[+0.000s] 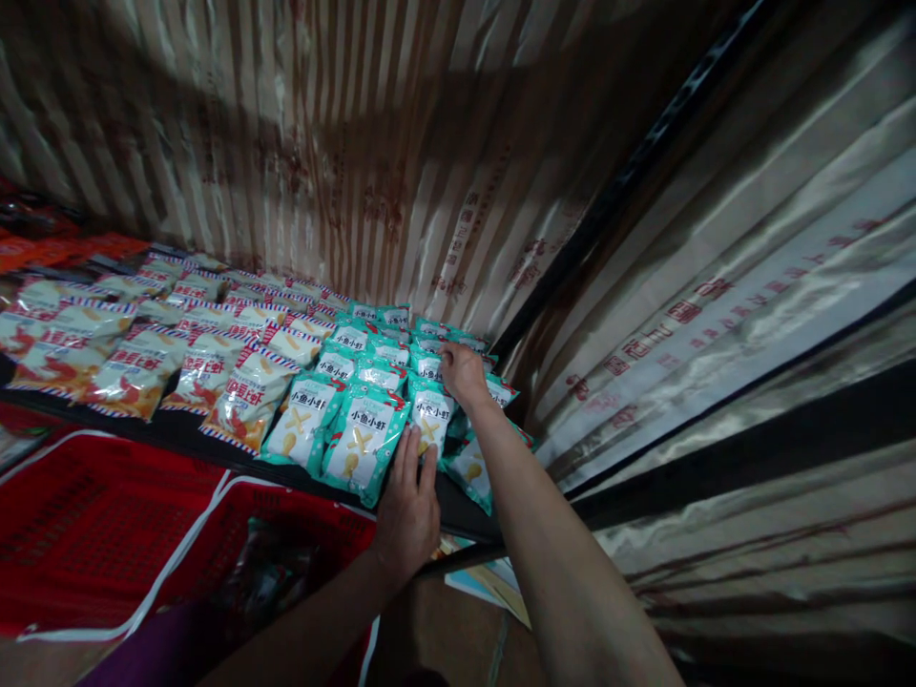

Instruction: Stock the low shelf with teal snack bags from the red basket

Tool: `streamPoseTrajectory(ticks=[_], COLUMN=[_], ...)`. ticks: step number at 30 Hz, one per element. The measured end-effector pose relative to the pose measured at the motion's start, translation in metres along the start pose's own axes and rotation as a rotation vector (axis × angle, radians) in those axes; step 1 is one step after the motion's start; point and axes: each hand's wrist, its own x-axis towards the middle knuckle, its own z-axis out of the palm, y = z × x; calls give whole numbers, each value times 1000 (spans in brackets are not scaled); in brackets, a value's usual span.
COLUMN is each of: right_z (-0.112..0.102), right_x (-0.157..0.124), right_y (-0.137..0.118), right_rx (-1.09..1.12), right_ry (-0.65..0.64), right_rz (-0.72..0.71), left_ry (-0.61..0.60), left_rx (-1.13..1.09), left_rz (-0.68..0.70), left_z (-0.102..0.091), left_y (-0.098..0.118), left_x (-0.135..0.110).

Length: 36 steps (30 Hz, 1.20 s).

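Rows of teal snack packets (pixel 364 434) lie overlapping on a dark shelf (pixel 458 520), with orange-and-white snack packets (pixel 247 396) in rows to their left. My left hand (pixel 407 506) rests at the shelf's front edge, fingers stretched flat against the front teal packets. My right hand (pixel 464 374) reaches further back over the right-hand teal row, its fingers curled down onto a packet there. Whether it grips that packet is hidden by the hand.
Striped plastic sheeting (pixel 372 162) hangs behind and to the right of the shelf. Red baskets (pixel 93 525) sit below the shelf at lower left. More red and orange goods (pixel 50 250) lie at the far left.
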Motion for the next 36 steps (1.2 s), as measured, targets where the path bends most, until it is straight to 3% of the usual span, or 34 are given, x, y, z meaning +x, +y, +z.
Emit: streamPoseTrajectory(ticks=[9,15,19,27,31,36], right_z=[5,3,-2,0,14,18], right_x=[4,-9,-45,-174,-205,-206], right_y=[4,2,-9,-25,-11,-1], right_rx=[83,147,240,158,194,268], right_ry=[48,88,307,637,603,519], right_rz=[-67,-96,-60,245,399,455], left_ry=[64,75,87,137,141,161], left_rx=[-38,-13,-4,12,22,40], left_rz=[-3,-27,-6,8,30,39], left_z=[8,13,17,21,19,20], left_y=[-1,-3,-5,-8,-9,-9], left_x=[8,6,6,4,5,5])
